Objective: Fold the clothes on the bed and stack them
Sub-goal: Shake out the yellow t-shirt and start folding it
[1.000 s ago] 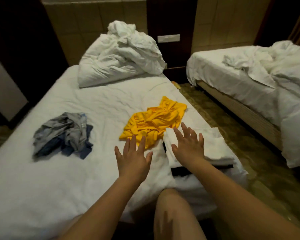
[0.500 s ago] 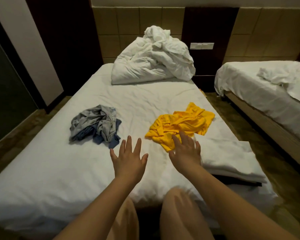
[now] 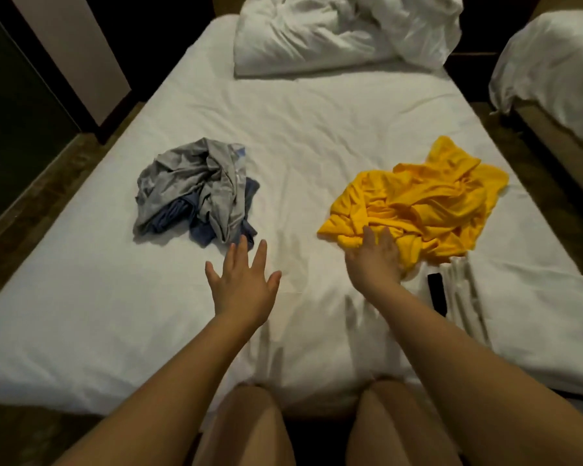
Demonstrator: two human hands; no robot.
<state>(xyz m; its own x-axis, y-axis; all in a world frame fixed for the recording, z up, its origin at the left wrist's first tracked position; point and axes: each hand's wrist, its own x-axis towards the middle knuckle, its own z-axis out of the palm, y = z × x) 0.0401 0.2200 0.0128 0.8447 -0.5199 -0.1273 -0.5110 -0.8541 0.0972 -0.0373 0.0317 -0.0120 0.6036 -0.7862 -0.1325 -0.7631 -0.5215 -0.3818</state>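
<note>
Yellow cloth meets right hand (grip unclear).

The bed has a plain white sheet, without any pattern. At its head edge the crumpled duvet is also plain white. Toward the left edge the grey garment is of one colour, with a small pale blue patch on its far side. Under it shows a blue garment of a dull, dark tone. Toward the right edge the yellow garment is a strong, even yellow with no print. Near the right front corner a small black object lies beside a folded white cloth. The second bed is white too, and its frame is brown. The floor is dark brown.
</note>
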